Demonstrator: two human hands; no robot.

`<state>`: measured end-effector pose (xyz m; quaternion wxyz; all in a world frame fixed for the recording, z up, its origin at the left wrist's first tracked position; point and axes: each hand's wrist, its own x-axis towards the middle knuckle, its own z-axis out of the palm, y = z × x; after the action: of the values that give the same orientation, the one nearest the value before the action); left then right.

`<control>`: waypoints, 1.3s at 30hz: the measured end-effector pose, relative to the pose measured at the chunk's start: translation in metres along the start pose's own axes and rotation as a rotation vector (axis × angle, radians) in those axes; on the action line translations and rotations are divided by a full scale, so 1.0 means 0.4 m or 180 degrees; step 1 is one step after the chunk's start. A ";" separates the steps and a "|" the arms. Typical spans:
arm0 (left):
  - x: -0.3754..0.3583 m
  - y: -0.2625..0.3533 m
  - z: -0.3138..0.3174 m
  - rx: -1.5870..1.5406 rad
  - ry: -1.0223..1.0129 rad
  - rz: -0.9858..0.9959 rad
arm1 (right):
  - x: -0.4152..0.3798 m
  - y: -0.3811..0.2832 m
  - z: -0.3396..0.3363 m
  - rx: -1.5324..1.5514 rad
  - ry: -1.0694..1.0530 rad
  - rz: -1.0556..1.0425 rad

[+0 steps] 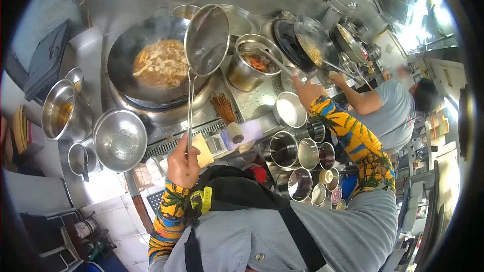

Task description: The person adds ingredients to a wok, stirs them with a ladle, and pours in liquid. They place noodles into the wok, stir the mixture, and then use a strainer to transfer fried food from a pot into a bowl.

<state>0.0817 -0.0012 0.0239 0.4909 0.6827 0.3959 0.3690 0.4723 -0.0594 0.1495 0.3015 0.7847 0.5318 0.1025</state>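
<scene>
My left hand (183,167) is closed around the long handle of a wire-mesh strainer (206,40). The strainer's bowl is raised between a large wok and a steel pot, and nothing shows in it. In the wok (121,65), pale pieces of food (161,60) lie in brown steaming liquid. My right hand (308,93) is closed on the handle of a ladle (277,61). The ladle reaches into the steel pot (247,80), which contains dark red food in liquid; its bowl end is hard to make out.
A perforated steel colander (120,140) and a metal pot (59,113) stand at left. A bamboo brush (224,111) lies on the front ledge. Several seasoning containers (307,152) sit below my right arm. At right, another person (388,111) works over a second wok (315,45).
</scene>
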 end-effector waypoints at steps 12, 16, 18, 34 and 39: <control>-0.042 0.017 0.035 -0.0150 -0.0279 -0.0420 | -0.055 -0.024 0.049 0.0354 0.0075 0.0639; -0.055 0.029 0.049 -0.0232 -0.0245 -0.0458 | 0.033 -0.083 0.109 0.0673 0.0029 0.0938; -0.060 0.021 0.054 -0.0138 -0.0222 -0.0415 | 0.100 -0.024 0.162 0.1867 -0.0502 0.0529; -0.059 -0.013 0.085 -0.0181 -0.0219 -0.0262 | 0.100 0.186 -0.027 0.5774 -0.2608 0.1093; -0.056 0.003 0.067 -0.0176 -0.0190 -0.0406 | 0.017 0.210 -0.024 0.6368 -0.2248 0.0904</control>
<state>0.0967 -0.0319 0.0159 0.5437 0.6530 0.4134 0.3273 0.5354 -0.0711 0.2049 -0.3567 0.7154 0.1606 -0.5789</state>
